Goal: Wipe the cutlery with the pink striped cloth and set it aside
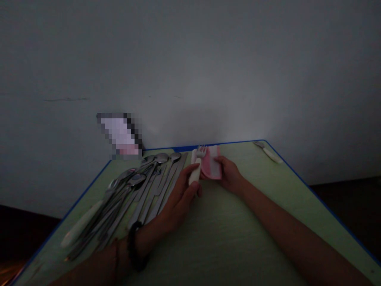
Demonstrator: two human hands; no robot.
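My left hand [186,190] is closed around the white handle of a fork [196,167], its metal tines pointing away from me. Just to the right, my right hand [228,174] grips the edge of a folded pink and white cloth [214,163] between thumb and fingers. The cloth lies right behind the fork; whether the two touch, I cannot tell. Both hands are above the middle of the table, towards its far edge. To the left of my left hand lies a spread of metal spoons [137,179] and other long cutlery.
The green table [238,238] has a blue edge and stands against a grey wall [190,71]. A second white-handled fork [269,153] lies at the far right corner. A blurred-out device [120,135] leans at the back left. Another white handle [81,224] lies at the left.
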